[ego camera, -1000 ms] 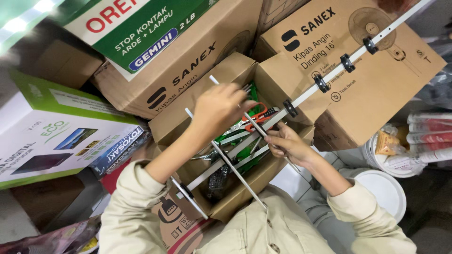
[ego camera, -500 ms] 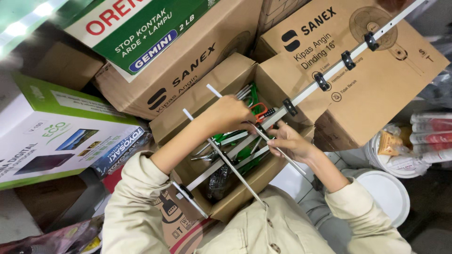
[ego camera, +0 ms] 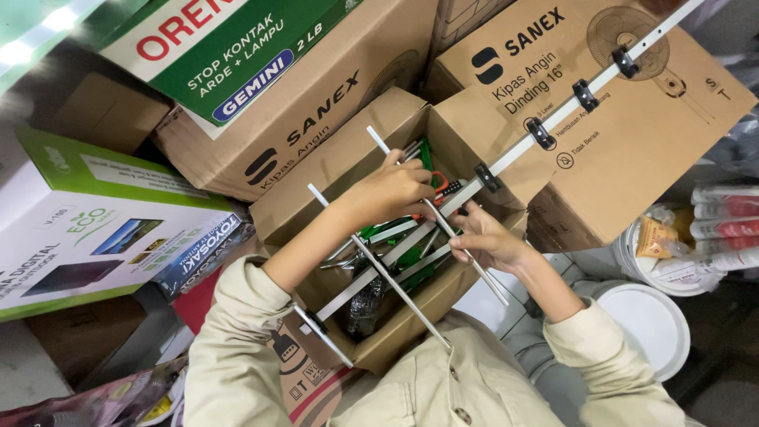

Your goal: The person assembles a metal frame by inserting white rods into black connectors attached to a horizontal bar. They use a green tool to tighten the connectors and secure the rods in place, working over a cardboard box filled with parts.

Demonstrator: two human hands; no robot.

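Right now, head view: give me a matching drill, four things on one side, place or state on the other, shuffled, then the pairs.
Things:
1. left hand
2. right hand
3. long white metal antenna boom with black clips
4. round white plastic bucket lid

Places or states:
A. lies low at the right, beside the person's sleeve
B. grips a thin cross rod above the open brown cardboard box
C. runs slantwise up to the top right corner
D. holds the boom from below, palm side up

Pairs: 1-B, 2-D, 3-C, 4-A

Silver antenna (ego camera: 506, 162), brown open box (ego camera: 348, 182)
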